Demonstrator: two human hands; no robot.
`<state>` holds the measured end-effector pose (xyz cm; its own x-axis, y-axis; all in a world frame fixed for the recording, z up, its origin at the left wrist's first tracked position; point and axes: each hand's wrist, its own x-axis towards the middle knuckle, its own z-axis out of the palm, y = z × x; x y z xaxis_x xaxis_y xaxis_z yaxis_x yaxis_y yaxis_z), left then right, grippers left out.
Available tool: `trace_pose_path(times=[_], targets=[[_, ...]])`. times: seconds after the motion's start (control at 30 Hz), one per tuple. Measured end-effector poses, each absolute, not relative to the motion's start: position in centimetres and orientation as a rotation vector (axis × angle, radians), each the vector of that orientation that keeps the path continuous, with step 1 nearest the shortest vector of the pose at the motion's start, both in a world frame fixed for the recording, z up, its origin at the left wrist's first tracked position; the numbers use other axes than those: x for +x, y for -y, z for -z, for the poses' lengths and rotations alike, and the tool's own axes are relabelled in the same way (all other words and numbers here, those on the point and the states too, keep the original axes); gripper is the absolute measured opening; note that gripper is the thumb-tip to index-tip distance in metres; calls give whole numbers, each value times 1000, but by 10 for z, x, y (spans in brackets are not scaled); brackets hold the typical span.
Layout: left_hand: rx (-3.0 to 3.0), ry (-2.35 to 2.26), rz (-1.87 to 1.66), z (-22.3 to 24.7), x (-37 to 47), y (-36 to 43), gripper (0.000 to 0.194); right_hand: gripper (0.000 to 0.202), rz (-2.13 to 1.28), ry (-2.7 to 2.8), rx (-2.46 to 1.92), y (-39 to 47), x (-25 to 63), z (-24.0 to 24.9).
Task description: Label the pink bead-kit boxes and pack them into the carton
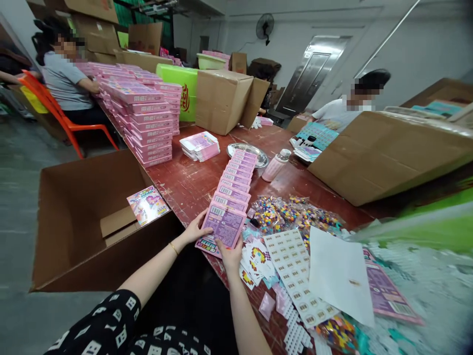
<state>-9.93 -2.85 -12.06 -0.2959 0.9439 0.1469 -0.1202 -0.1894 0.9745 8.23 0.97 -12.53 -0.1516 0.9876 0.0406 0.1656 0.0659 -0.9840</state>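
A fanned row of flat pink and purple printed packages (225, 227) with barcodes stretches away from me across the red table, each overlapping the one behind. My left hand (196, 229) is closed on the left edge of the nearest package, thumb on top. On its lower right, my right hand (231, 252) grips the same package with the thumb across its face. Beside my right hand lie pixel-pattern cards (256, 261) and a sticker sheet (288, 261). A white sheet (338, 276) partly covers another pink package (391, 291).
Bags of colourful beads (291, 212), a pink bottle (276, 165) and a metal tray (260, 154) are on the table (188, 185). Tall stacks of pink boxes (148, 118) stand back left. An open carton (81, 207) sits left; another carton (391, 153) stands right. Two people sit farther off.
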Motion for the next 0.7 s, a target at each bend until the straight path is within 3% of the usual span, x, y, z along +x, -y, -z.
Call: trace_pose_path(times=[0.13,0.4,0.57,0.7], targets=[[1079,-1217,-1648,120,-98,25,90,95,-1152,1491,-1226,-13,80,128],[1051,-1229,-1609,111,-97,36,98,100,-1088,1491,-1155,7,85,125],[1045,-1410,-1416,112,-101,47,107,62,-942,1668,-1041,38,150,92],[1033,-1441,-1285,114,-112,46,109,32,-500,1730,-1229,12,253,55]])
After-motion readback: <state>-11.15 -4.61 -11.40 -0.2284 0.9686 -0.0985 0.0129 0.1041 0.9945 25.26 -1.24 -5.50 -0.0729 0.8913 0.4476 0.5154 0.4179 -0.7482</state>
